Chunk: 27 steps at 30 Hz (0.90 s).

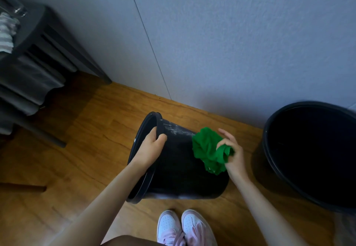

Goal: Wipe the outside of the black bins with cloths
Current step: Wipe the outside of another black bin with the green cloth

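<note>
Midway, seemingly: a round black plastic bin (177, 168) lay tipped on the wooden floor (86, 149) near the person's feet, its long axis running left to right and its mouth pointing left. The left hand (152, 145) gripped its rim. The right hand (234, 155) clutched a crumpled green cloth (207, 150) against its side. Whitish smears showed near the rim. A second black bin (308, 104) stood upright on the right.

A lived-in room of a home is being shown. A wood-grain floor (92, 133) is being met by a pale textured wall (231, 43) toward 12 o'clock. At 10 o'clock, a dark side table (41, 27) is being occupied by a clear glass (14, 4) and a striped cloth (6, 33); grey fabric (28, 83) is being draped just below.
</note>
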Each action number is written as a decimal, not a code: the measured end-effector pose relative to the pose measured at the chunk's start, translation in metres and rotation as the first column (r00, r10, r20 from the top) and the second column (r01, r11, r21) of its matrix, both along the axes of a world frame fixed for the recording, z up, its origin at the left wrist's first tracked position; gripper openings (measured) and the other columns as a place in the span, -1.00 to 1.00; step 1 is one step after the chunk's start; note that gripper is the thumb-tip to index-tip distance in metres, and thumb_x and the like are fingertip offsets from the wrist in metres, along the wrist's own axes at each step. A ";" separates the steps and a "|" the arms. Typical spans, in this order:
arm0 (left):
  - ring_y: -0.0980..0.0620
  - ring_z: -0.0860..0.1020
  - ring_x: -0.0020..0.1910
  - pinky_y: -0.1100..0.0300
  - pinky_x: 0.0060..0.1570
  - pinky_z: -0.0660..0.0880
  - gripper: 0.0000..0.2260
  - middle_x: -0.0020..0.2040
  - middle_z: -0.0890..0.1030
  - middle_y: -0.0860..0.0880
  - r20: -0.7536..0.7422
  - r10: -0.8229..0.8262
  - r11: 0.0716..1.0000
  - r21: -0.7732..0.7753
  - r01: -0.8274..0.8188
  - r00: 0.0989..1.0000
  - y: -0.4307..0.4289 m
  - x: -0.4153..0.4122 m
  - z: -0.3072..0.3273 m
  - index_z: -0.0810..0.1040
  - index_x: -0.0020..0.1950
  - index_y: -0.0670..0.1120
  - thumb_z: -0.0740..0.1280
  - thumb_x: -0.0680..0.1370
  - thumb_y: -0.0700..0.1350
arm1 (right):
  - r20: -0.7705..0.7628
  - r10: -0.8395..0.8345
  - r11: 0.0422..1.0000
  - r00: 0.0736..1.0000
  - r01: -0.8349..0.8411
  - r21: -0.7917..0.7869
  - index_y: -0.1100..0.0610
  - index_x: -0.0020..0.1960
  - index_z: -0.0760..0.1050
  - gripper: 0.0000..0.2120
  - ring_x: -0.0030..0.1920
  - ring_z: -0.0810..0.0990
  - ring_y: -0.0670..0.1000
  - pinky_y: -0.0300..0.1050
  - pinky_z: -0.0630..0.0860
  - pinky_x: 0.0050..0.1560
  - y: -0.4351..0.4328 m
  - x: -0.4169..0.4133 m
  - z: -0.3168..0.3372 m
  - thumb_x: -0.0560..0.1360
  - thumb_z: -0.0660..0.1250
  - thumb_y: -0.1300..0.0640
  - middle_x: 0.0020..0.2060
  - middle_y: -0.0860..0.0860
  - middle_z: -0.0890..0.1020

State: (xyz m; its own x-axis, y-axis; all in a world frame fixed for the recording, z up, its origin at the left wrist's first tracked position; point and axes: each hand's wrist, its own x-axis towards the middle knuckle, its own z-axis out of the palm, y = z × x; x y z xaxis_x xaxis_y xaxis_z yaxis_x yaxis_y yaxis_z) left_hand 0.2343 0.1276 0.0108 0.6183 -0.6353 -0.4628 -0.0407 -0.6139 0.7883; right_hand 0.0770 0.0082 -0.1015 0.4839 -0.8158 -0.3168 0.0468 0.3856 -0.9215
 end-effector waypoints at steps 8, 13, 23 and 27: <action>0.09 0.51 -0.13 0.24 -0.21 0.40 -0.79 -0.11 0.53 0.00 -0.010 0.051 0.999 -0.009 -0.051 0.999 0.000 0.000 -0.001 0.45 0.15 -0.13 0.08 0.59 -0.18 | -0.166 0.302 0.902 0.939 -0.338 -0.269 0.09 -0.18 0.60 -0.45 0.36 0.32 -0.02 -0.04 0.22 0.37 -0.001 -0.017 0.008 0.27 0.22 -0.38 0.34 -0.01 0.37; 0.09 0.45 -0.21 0.23 -0.23 0.35 -0.85 -0.19 0.47 0.01 -0.033 0.071 0.997 -0.021 -0.072 0.997 0.001 0.000 0.000 0.42 -0.07 -0.05 0.08 0.58 -0.21 | -0.319 0.079 0.897 0.944 -0.207 -0.392 0.00 0.07 0.54 -0.71 0.32 0.37 -0.05 -0.12 0.23 0.37 -0.007 -0.016 0.015 0.42 0.40 0.30 0.21 -0.07 0.45; 0.10 0.44 -0.22 0.26 -0.24 0.32 -0.81 -0.19 0.48 0.01 -0.030 0.045 0.999 -0.027 -0.046 0.999 0.004 0.000 0.001 0.45 -0.06 -0.08 0.06 0.57 -0.22 | -0.476 0.001 0.728 0.880 -0.327 -0.602 0.13 0.39 0.34 -0.27 0.48 0.06 0.00 -0.26 0.12 0.41 0.063 0.003 0.006 0.27 0.50 0.30 0.51 0.04 -0.06; 0.07 0.46 -0.18 0.21 -0.22 0.37 -0.79 -0.13 0.50 -0.04 -0.058 0.059 0.998 -0.023 -0.060 0.997 0.006 0.000 0.001 0.47 0.08 -0.15 0.06 0.57 -0.21 | -0.516 -0.057 0.646 0.855 -0.362 -0.672 -0.09 0.18 0.42 -0.53 0.45 0.11 0.10 0.18 0.17 0.31 0.065 0.007 0.001 0.28 0.37 -0.06 0.48 0.01 0.21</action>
